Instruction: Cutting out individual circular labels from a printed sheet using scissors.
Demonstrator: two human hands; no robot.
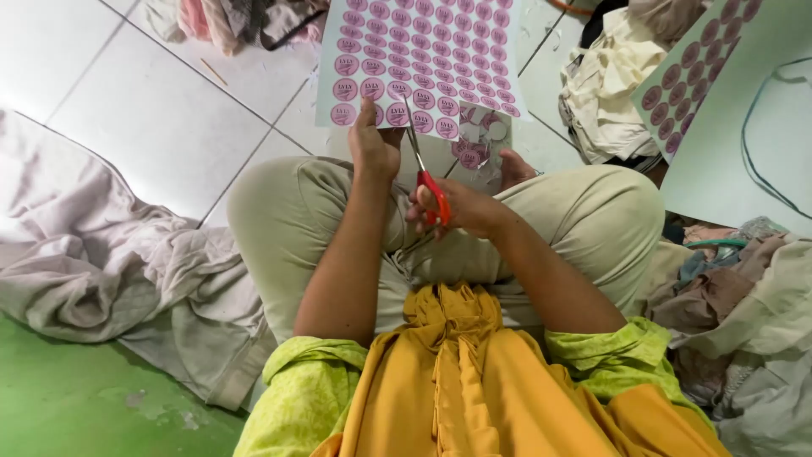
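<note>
We lose the sticker sheet (pixel 423 59) top past the frame edge, second sticker sheet (pixel 689 72) cropped too, right-hand fingers (pixel 427 211) partly hidden in red scissors (pixel 427 173) handles

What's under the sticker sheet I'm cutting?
Under the sticker sheet: white floor tiles and cut round stickers near its lower edge. Anything directly beneath the sheet is hidden.

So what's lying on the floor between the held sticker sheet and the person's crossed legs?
In the head view, a small pile of cut-out round pink stickers lies on the white tile floor there, beside a bare foot.
</note>
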